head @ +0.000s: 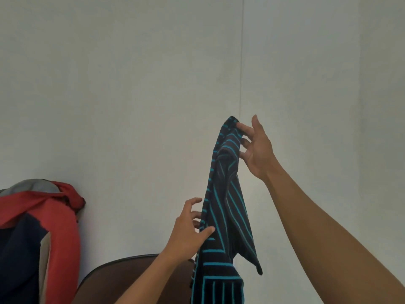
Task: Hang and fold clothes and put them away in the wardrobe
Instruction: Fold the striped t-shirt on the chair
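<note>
Dangling striped garment (228, 216) held only by right hand (258, 150), light pinch at top corner; left hand (188, 231) spread, thumb touching near edge. Weak pinch may drop it.

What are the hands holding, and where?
The right hand holds the striped garment by its top end. The left hand reaches its side edge; grip unclear.

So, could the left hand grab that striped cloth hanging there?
Probably yes. The left hand is at the left edge of the striped cloth, thumb across the fabric, with nothing between them. The right hand holds its top, so it hangs within reach.
</note>
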`<state>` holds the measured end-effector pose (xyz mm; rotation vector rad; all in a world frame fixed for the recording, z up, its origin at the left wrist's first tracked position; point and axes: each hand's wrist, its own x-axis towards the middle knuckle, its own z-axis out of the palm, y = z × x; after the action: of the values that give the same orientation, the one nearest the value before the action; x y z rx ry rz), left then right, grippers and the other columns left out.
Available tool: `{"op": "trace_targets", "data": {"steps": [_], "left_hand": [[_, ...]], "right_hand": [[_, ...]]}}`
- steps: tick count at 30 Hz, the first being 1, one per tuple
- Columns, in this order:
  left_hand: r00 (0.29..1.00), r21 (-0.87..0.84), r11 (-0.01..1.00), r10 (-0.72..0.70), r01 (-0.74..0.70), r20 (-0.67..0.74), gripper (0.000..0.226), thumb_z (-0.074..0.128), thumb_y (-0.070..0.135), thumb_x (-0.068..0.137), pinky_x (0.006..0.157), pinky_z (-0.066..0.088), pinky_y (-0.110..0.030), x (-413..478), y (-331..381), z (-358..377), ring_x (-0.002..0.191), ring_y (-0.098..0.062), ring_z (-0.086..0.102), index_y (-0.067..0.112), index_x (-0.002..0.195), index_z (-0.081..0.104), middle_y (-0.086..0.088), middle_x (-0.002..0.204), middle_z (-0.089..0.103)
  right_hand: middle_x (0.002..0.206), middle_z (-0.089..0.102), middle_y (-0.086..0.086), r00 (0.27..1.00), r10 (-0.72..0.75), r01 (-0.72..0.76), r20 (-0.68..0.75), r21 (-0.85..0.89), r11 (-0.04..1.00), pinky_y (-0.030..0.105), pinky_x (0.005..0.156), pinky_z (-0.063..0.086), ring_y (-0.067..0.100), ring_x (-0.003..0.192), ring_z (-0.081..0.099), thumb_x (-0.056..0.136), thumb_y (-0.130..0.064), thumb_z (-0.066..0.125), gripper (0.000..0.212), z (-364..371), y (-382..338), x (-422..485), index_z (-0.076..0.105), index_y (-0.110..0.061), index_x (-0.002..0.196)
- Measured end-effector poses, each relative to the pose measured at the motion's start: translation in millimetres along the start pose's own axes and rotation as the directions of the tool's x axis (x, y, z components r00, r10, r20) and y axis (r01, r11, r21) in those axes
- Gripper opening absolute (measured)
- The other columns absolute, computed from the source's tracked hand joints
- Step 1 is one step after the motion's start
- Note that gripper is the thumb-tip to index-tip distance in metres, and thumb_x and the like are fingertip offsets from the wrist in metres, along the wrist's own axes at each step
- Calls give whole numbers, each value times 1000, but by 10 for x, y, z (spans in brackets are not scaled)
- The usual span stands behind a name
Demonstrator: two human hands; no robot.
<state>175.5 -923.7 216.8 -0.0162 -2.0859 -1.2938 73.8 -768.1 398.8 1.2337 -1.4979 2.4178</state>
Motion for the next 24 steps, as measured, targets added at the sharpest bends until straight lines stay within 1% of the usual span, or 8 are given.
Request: {"op": "trace_targets", "data": {"steps": [5,6,10,15,18,20,22,24], "left_hand": [[1000,-111,994,-17,15,-22,37,76,8,85,76,62,-40,87,28,-210,86,-23,74,20,107,48,-10,103,70],[999,-100,995,-8,4,-35,32,76,7,84,73,62,-39,121,75,-249,84,-24,74,16,99,49,-11,101,71],[998,-87,996,25,-29,-55,16,79,6,82,67,61,-34,251,328,-373,77,-26,75,6,82,63,-10,86,76],[998,-66,996,56,-58,-41,6,76,10,86,78,59,-25,379,655,-497,85,-14,74,15,90,78,1,89,78],[998,-18,998,56,-55,38,14,70,9,91,84,58,-26,455,792,-529,91,-11,74,19,97,78,4,94,78],[997,-15,999,36,-35,71,19,66,7,94,88,59,-28,501,856,-547,94,-11,73,19,102,78,5,98,78],[995,-2,1000,23,-23,94,24,61,5,96,90,59,-32,541,914,-562,96,-12,73,20,106,77,5,101,77],[994,-3,1000,19,-19,110,28,58,3,97,92,58,-36,577,962,-569,98,-15,73,20,109,77,3,103,77]], "right_hand": [[97,73,-17,999,-40,38,-13,-139,990,33,76,57,12,103,66,99,-48,50,29,-155,85,-63,67,-25,107],[96,74,-15,999,-44,39,-25,-172,984,33,77,57,12,102,67,99,-48,51,30,-195,102,-62,67,-23,107],[104,74,-1,991,-55,13,-119,-324,946,33,78,58,13,98,70,97,-55,50,47,-363,175,-19,68,-15,115],[103,72,4,991,4,-62,-135,-433,899,29,73,56,15,94,69,98,-62,40,56,-506,242,-93,66,-14,109],[105,69,20,990,18,-90,-142,-519,850,49,87,57,32,96,69,93,-72,35,80,-548,313,-125,60,2,109],[103,68,24,991,34,-107,-130,-609,786,54,90,55,34,89,70,86,-81,31,92,-585,345,-134,59,4,106],[95,71,16,990,83,-140,-115,-712,688,51,89,56,31,89,70,83,-86,24,95,-591,365,-154,65,-3,100],[105,68,8,990,59,-140,-128,-831,538,50,97,50,29,105,63,81,-88,19,94,-580,403,-157,69,-11,100]]}}
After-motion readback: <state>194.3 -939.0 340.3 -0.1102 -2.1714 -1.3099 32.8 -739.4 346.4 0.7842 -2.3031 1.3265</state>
